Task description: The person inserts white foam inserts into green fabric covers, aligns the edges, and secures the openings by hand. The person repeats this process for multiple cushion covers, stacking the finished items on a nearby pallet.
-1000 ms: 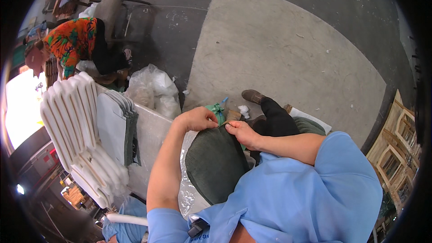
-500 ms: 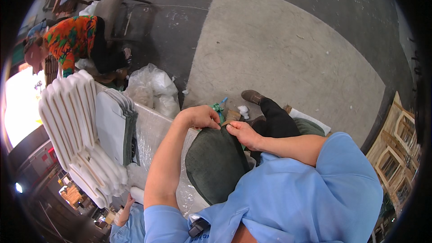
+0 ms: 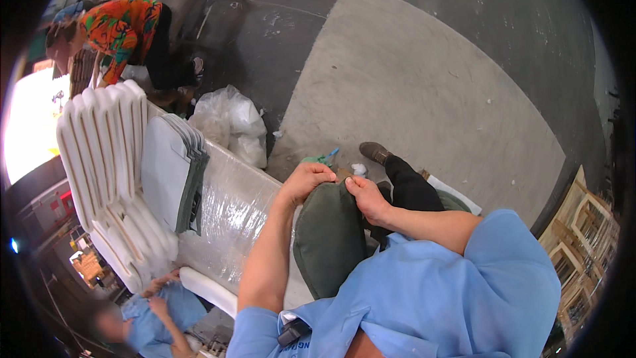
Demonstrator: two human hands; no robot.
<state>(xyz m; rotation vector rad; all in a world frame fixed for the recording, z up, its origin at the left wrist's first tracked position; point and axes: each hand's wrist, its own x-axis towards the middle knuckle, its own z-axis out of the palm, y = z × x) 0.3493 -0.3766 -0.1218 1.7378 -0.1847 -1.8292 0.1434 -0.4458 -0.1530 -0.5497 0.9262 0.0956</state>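
Observation:
A dark green, fabric-covered padded panel (image 3: 326,245) with a rounded edge rests upright against my lap. At its far edge my left hand (image 3: 307,181) is closed, thumb and fingers pinching the fabric rim. Close beside it, my right hand (image 3: 368,200) grips the same rim with the thumb on top. A bit of brown material (image 3: 343,174) shows between the two hands. The undersides of the fingers are hidden.
Left of me is a plastic-wrapped table (image 3: 228,189) bearing white foam pads (image 3: 106,152) and grey-green panels (image 3: 169,166). Clear bags (image 3: 232,119) lie beyond. One co-worker (image 3: 126,33) bends at far left; another (image 3: 165,311) sits lower left by a white pad (image 3: 209,290). Wooden frames (image 3: 583,238) stand right.
The view has shifted slightly. The green panel appears narrower, turned a little, with both hands still at its far edge. The lower-left co-worker and a white pad show more fully.

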